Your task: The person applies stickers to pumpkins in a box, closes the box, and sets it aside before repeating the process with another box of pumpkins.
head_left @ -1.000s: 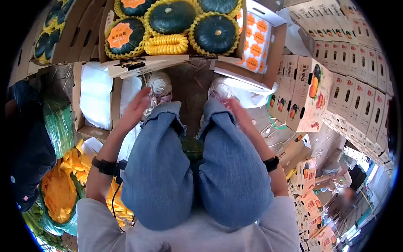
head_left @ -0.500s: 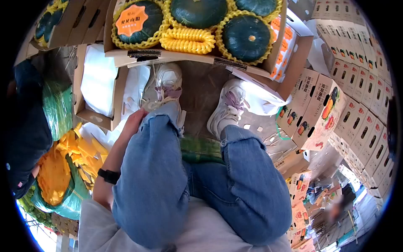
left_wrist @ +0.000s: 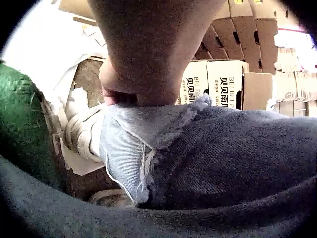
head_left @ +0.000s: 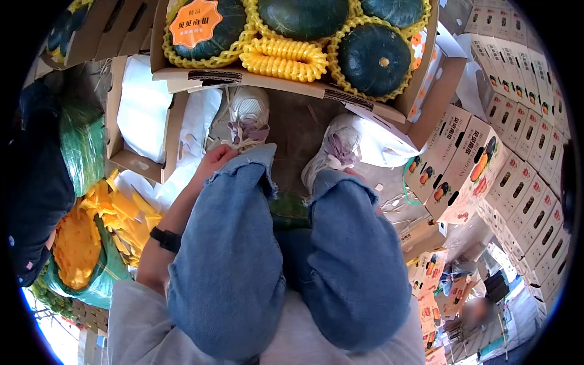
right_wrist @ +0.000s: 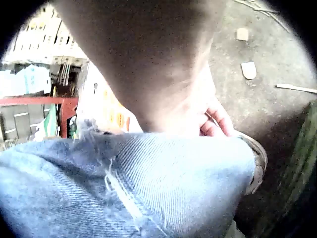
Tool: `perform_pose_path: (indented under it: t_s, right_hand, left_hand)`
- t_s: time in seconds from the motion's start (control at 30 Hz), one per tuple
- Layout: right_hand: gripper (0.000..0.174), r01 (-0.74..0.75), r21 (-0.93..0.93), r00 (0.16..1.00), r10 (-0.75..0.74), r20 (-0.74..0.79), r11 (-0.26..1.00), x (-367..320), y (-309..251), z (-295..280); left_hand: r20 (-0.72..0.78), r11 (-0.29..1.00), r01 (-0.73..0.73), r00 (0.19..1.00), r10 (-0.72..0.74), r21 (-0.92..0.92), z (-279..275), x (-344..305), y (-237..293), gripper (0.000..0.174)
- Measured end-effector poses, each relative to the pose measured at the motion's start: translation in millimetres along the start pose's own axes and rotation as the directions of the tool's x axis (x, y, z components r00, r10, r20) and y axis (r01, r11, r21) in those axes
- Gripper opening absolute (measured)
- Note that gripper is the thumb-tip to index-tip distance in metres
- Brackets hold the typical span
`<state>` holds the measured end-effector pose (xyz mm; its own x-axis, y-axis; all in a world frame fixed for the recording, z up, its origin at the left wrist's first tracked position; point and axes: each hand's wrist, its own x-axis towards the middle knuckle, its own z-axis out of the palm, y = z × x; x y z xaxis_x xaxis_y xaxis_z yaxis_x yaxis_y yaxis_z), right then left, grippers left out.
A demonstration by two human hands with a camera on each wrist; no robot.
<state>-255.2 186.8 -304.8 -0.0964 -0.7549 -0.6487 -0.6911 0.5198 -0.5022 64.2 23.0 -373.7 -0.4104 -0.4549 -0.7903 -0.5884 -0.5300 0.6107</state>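
My left hand point(head_left: 217, 161) is at the turned-up cuff point(head_left: 258, 163) of the left jeans leg, its curled fingers gripping the fabric edge. In the left wrist view the hand point(left_wrist: 131, 87) bends over the frayed cuff point(left_wrist: 126, 144), above a pale shoe point(left_wrist: 84, 131). Most of my right hand point(head_left: 354, 175) is hidden behind the right knee, beside the other cuff and shoe point(head_left: 340, 143). The right wrist view shows that hand point(right_wrist: 210, 119) at the cloth point(right_wrist: 183, 158), with several fingers loosely bent; its thumb is hidden.
Ahead stands a carton point(head_left: 255, 79) of dark green pumpkins point(head_left: 374, 59) in yellow foam nets. An open box point(head_left: 137, 161) holds white sheets. Printed cartons point(head_left: 453, 164) are stacked at the right. Orange peelings point(head_left: 115, 210) and a green wrapped bundle point(head_left: 82, 146) lie at the left.
The right foot moved away from the left one, and the knees shifted. My right hand left view behind the knee and partly reappeared. My left hand came down to the left cuff.
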Motion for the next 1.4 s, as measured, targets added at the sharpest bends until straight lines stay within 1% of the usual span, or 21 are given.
perform_pose_path:
  t_s: [0.17, 0.23, 0.3, 0.37, 0.5, 0.6, 0.63, 0.67, 0.77, 0.87, 0.93, 0.97, 1.07, 1.1, 1.17, 1.2, 1.23, 1.27, 1.3, 1.33, 1.4]
  right_hand:
    - [0.026, 0.016, -0.066, 0.999, -0.014, 0.033, 0.998, 9.3, -1.5, -5.4]
    - [0.025, 0.031, -0.114, 0.999, -0.027, 0.044, 0.993, 12.8, -1.0, -5.7]
    - [0.025, 0.077, -0.223, 0.997, -0.069, 0.045, 0.972, 15.5, 0.2, -2.0]
    - [0.025, 0.07, -0.331, 0.996, -0.047, 0.076, 0.941, 18.4, -1.4, -1.0]
    - [0.025, 0.111, -0.441, 0.982, -0.031, 0.186, 0.891, 30.5, 26.2, 21.9]
    - [0.026, 0.271, -0.1, 0.956, -0.256, 0.143, 0.957, 22.1, 53.8, 14.0]
    - [0.028, 0.337, -0.305, 0.938, -0.289, 0.193, 0.891, 21.3, 41.5, 4.4]
    - [0.028, 0.361, -0.291, 0.928, -0.311, 0.205, 0.886, 23.6, 43.9, 5.0]
    - [0.028, 0.408, -0.257, 0.904, -0.349, 0.247, 0.876, 31.6, 58.3, 13.4]
    - [0.025, 0.368, -0.282, 0.917, -0.297, 0.265, 0.886, 32.5, 62.2, 17.8]
    - [0.024, 0.33, -0.314, 0.933, -0.257, 0.253, 0.89, 30.8, 44.4, 9.0]
    - [0.019, 0.348, -0.184, 0.933, -0.32, 0.166, 0.919, 30.3, 48.0, 10.5]
    - [0.022, 0.142, -0.016, 0.969, -0.143, -0.202, 0.99, 35.4, 45.0, 21.8]
    - [0.034, 0.189, -0.081, 0.938, -0.204, -0.28, 0.979, 41.6, 47.2, 23.6]
    - [0.043, 0.2, -0.135, 0.906, -0.236, -0.351, 0.97, 47.5, 51.6, 38.5]
    - [0.048, 0.207, -0.167, 0.885, -0.257, -0.387, 0.964, 49.6, 55.4, 45.7]
    - [0.055, 0.175, -0.205, 0.921, -0.233, -0.312, 0.963, 49.7, 63.9, 50.8]
    - [0.055, 0.15, -0.152, 0.937, -0.19, -0.294, 0.977, 48.9, 66.1, 53.9]
    - [0.055, 0.123, -0.099, 0.951, -0.146, -0.272, 0.987, 45.9, 67.5, 56.6]
    - [0.055, 0.089, -0.043, 0.964, -0.097, -0.248, 0.995, 43.8, 69.6, 59.9]
    - [0.054, 0.103, -0.004, 0.96, -0.101, -0.26, 0.995, 44.5, 71.5, 64.4]
  left_hand:
    - [0.013, 0.961, -0.066, 0.998, 0.065, 0.268, -0.4, -4.6, 35.6, 0.022]
    - [0.047, 0.899, -0.144, 0.989, 0.137, 0.415, -2.3, -7.2, 42.3, 0.018]
    - [0.101, 0.815, -0.247, 0.968, 0.228, 0.523, -3.6, -7.6, 43.4, 0.016]
    - [0.178, 0.714, -0.372, 0.925, 0.335, 0.593, -7.7, -6.6, 40.0, 0.014]
    - [0.306, 0.475, -0.464, 0.876, 0.374, 0.748, -12.3, -0.9, 43.0, 0.016]
    - [0.373, 0.36, -0.506, 0.847, 0.378, 0.784, -10.9, 3.8, 46.9, 0.018]
    - [0.403, 0.338, -0.54, 0.824, 0.399, 0.771, -11.3, 4.3, 44.5, 0.019]
    - [0.434, 0.314, -0.574, 0.799, 0.416, 0.756, -12.2, 4.9, 43.0, 0.02]
    - [0.435, 0.322, -0.62, 0.756, 0.489, 0.715, -11.2, 6.8, 41.2, 0.019]
    - [0.452, 0.351, -0.611, 0.777, 0.438, 0.71, -9.0, 7.5, 50.5, 0.017]
    - [0.468, 0.379, -0.591, 0.802, 0.371, 0.712, -7.8, 6.3, 57.4, 0.019]
    - [0.471, 0.387, -0.578, 0.813, 0.341, 0.718, -10.5, 6.5, 60.5, 0.02]
    - [0.431, 0.48, -0.632, 0.771, 0.47, 0.608, -20.4, 11.4, 63.2, 0.03]
    - [0.342, 0.458, -0.603, 0.774, 0.533, 0.653, -18.0, 15.0, 67.3, 0.033]
    - [0.164, 0.431, -0.532, 0.746, 0.645, 0.729, -5.9, 20.4, 75.1, 0.04]
    - [0.222, 0.383, -0.537, 0.753, 0.62, 0.751, -4.2, 28.1, 60.5, 0.042]
    - [0.276, 0.332, -0.542, 0.756, 0.594, 0.772, -0.6, 41.0, 34.3, 0.046]
    - [0.325, 0.28, -0.546, 0.759, 0.564, 0.79, 0.9, 47.4, 21.0, 0.049]
    - [0.273, 0.47, -0.48, 0.854, 0.443, 0.741, 3.3, 41.4, 26.2, 0.056]
    - [0.266, 0.45, -0.474, 0.852, 0.451, 0.757, 3.6, 40.8, 27.4, 0.056]
    - [0.263, 0.408, -0.469, 0.845, 0.466, 0.784, 6.5, 38.8, 30.2, 0.055]
